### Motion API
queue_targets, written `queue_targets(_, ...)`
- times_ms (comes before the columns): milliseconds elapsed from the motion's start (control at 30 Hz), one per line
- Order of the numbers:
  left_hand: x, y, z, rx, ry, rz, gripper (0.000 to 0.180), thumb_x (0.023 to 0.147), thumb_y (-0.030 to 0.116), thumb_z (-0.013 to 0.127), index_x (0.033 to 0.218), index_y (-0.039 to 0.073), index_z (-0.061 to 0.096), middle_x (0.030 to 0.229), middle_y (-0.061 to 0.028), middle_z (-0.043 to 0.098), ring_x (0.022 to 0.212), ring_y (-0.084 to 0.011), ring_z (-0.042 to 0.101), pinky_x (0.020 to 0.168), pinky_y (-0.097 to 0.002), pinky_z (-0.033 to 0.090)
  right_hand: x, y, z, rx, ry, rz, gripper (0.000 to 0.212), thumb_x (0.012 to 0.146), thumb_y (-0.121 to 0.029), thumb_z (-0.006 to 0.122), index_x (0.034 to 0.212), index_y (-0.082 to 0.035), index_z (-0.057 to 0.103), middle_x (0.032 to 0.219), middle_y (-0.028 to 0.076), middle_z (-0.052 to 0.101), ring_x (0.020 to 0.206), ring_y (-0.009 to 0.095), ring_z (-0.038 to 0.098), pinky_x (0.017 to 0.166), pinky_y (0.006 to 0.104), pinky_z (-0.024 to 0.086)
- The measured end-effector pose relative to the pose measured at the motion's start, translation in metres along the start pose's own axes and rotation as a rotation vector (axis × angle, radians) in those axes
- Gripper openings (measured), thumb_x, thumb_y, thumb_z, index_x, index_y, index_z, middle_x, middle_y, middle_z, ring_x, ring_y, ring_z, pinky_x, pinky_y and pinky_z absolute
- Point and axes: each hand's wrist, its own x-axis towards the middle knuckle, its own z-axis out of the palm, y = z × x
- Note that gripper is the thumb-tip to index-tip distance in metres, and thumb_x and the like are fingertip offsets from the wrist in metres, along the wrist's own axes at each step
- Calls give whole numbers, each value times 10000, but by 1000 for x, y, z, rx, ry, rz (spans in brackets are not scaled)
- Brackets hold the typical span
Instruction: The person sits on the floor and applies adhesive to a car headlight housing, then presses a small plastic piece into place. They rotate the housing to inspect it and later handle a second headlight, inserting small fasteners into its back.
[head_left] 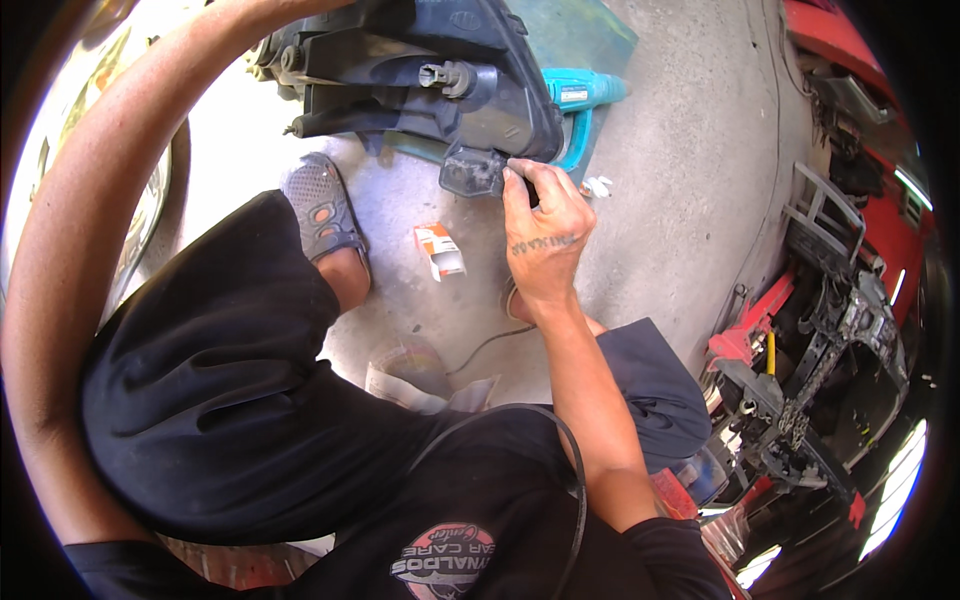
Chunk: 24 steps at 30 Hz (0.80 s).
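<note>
A black plastic headlight housing [410,80] lies in front of me with its back side up. A bulb socket [457,78] sticks out of it. My right hand [548,215] is at its near edge, thumb and fingers pinching the side of a small black plastic cover [472,171]. Whether that cover is joined to the housing cannot be made out. My left arm [90,200] reaches up along the left side to the housing's far side. The left hand itself is beyond the top edge of the picture.
A teal power tool [580,90] lies right of the housing, near small white scraps [596,187]. An opened orange and white carton [438,250] lies on the concrete floor between my feet. A dark cable [490,345] runs nearby. Car parts [800,390] are piled at the right.
</note>
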Motion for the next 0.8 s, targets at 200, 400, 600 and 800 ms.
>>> queue_targets(200,3,1,0,13,7,5,308,940,88,612,1236,6,636,1149,-276,675,1061,-414,666,940,-488,527,3,3,3,-45,0,-33,118,890,17,702,1003,47,720,939,186,716,862,372,699,767,429,551)
queue_targets(400,4,2,1,34,12,9,296,942,89,607,1224,8,644,1133,-277,680,1048,-416,670,930,-489,529,5,4,3,-59,-10,-23,128,901,3,690,1015,46,729,947,190,719,864,381,699,777,431,552)
queue_targets(600,4,3,3,60,30,15,284,944,89,601,1212,10,651,1118,-278,686,1035,-418,674,919,-490,532,1,16,-4,237,-36,340,166,925,-26,702,1060,54,757,945,147,759,805,226,719,748,343,558)
queue_targets(800,3,3,4,86,52,23,273,946,90,596,1200,12,659,1103,-279,691,1022,-419,678,908,-491,534,4,19,-15,529,-22,564,205,944,-48,714,1118,51,759,866,77,742,735,126,669,695,269,537)
